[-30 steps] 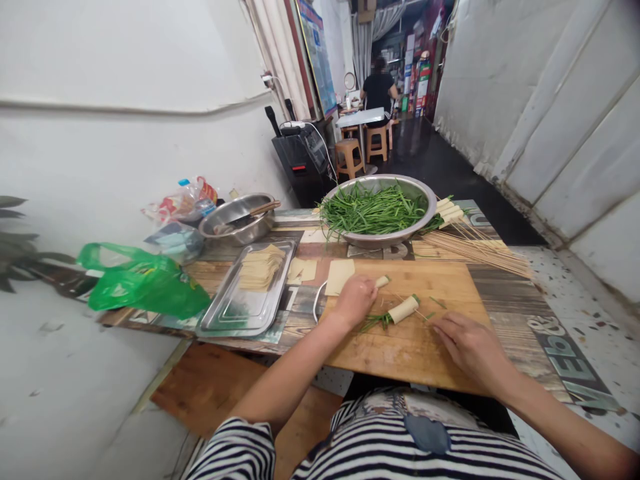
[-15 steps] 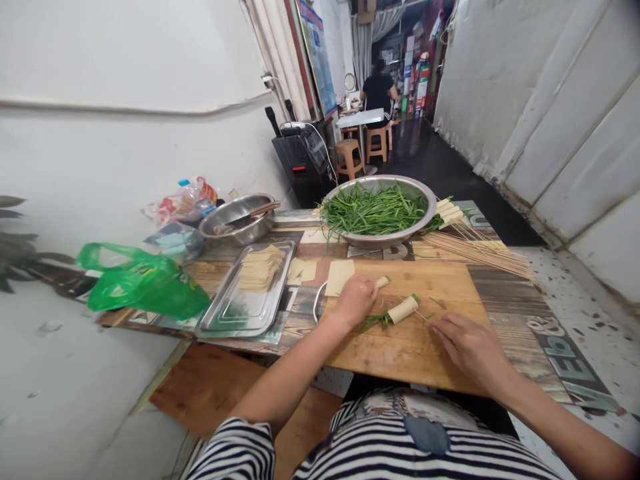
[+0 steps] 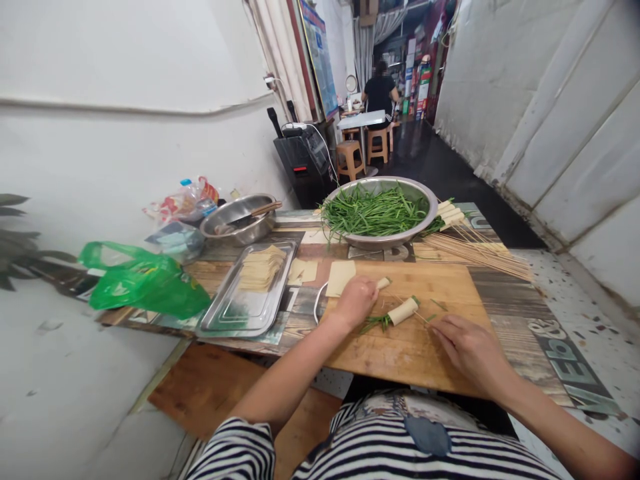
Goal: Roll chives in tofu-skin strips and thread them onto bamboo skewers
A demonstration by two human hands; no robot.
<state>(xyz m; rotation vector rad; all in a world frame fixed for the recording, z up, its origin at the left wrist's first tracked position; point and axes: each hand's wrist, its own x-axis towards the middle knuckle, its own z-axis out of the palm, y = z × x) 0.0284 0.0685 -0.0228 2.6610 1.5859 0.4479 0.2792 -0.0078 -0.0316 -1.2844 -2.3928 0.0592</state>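
My left hand (image 3: 355,300) is closed round a pale tofu-skin roll (image 3: 383,283) on the wooden cutting board (image 3: 415,340); only the roll's end pokes out past my fingers. A second roll (image 3: 403,310) with green chives sticking out of its left end lies just right of that hand, pierced by a thin skewer. My right hand (image 3: 473,350) rests on the board to the right of it, fingers curled near the skewer's end; whether they pinch it I cannot make out. A flat tofu-skin sheet (image 3: 341,277) lies at the board's far left corner.
A steel bowl of chives (image 3: 380,210) stands beyond the board, with skewered rolls and bamboo skewers (image 3: 475,250) to its right. A steel tray with tofu sheets (image 3: 250,283), another steel bowl (image 3: 239,220) and a green plastic bag (image 3: 143,283) sit left. A person sits far back.
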